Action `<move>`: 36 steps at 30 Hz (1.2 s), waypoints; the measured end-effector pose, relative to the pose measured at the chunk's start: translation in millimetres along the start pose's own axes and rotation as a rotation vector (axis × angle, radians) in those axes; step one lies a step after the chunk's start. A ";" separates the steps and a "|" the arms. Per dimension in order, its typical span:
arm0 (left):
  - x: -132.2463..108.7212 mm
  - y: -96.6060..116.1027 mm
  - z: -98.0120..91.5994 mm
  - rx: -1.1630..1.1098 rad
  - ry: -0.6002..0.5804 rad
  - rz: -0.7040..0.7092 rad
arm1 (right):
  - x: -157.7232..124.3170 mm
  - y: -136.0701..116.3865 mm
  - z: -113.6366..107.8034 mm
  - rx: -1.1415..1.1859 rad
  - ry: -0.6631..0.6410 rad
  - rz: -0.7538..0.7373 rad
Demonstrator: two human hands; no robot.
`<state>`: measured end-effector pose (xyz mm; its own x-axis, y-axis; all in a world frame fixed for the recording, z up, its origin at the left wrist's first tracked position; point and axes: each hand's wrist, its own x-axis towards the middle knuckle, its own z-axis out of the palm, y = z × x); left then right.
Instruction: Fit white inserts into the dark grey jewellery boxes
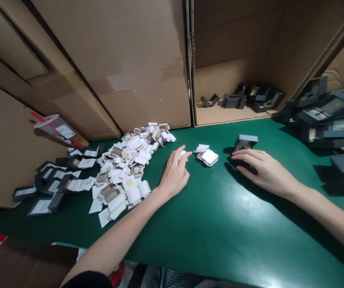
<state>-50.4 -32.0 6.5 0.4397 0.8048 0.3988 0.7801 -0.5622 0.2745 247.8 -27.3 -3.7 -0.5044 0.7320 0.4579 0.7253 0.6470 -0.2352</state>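
the small dark box is at the fingertips of your right hand, its lit upper face just beyond them and its lower part hidden by the hand. your right fingers are curved, with a fairly narrow space between them and the thumb; you can't tell from here how firmly they grip. your left hand is palm down, its fingers bent and slightly spread, with a small white piece showing among their tips; whether they pinch it or only touch it, you cannot tell.

between your two sets of fingers, a few folded white pieces lie on the green tabletop. to the left of your left fingers spreads a heap of white pieces, and further left sit open dark boxes with white linings, with a cup with a red straw behind them. beyond your right fingers, more dark boxes rest inside a cardboard box. well to the right of those fingers, another pile of dark boxes is stacked.
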 end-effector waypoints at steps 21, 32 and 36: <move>9.9 25.8 11.9 0.044 -0.138 0.199 | 0.9 -13.7 12.3 0.155 0.001 -0.064; 5.8 21.0 6.8 -0.032 0.071 0.242 | -0.8 -15.0 4.1 0.155 -0.070 -0.189; 6.5 24.2 5.0 -0.042 -0.032 0.345 | -0.5 -20.5 3.9 0.179 -0.043 -0.202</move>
<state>-26.4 -39.4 11.4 0.6883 0.5711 0.4472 0.5642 -0.8090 0.1647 231.3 -40.1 -2.4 -0.6528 0.5899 0.4752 0.5151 0.8057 -0.2925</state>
